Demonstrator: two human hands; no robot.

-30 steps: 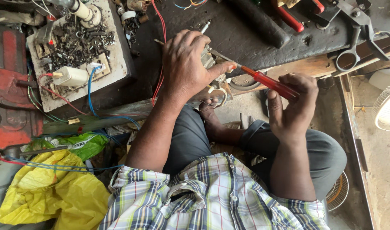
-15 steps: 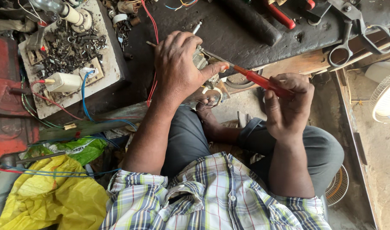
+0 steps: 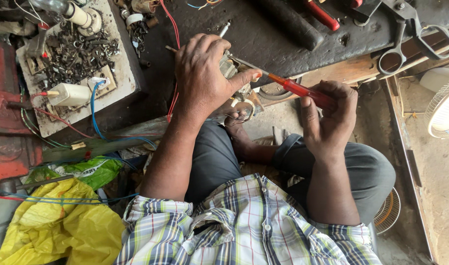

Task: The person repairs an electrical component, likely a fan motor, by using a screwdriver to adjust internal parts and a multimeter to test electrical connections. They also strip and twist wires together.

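My left hand (image 3: pixel 205 73) is clamped over a small metal motor part (image 3: pixel 236 98) at the edge of a dark workbench (image 3: pixel 263 39), hiding most of it. My right hand (image 3: pixel 330 115) grips the red handle of a screwdriver (image 3: pixel 295 88). The thin shaft runs up and left to the part, just under my left thumb. I sit cross-legged below the bench, with my bare foot (image 3: pixel 241 137) under the part.
A white board (image 3: pixel 121 64) with several screws, a white plug and wires sits at the left. Large scissors (image 3: pixel 410 34) and red-handled tools (image 3: pixel 322 14) lie on the bench. A fan grille (image 3: pixel 442 110) stands at the right, yellow and green bags (image 3: pixel 62 221) at lower left.
The view has shifted slightly. Both hands keep their grip; the screwdriver stays pointed into the part with little visible motion.
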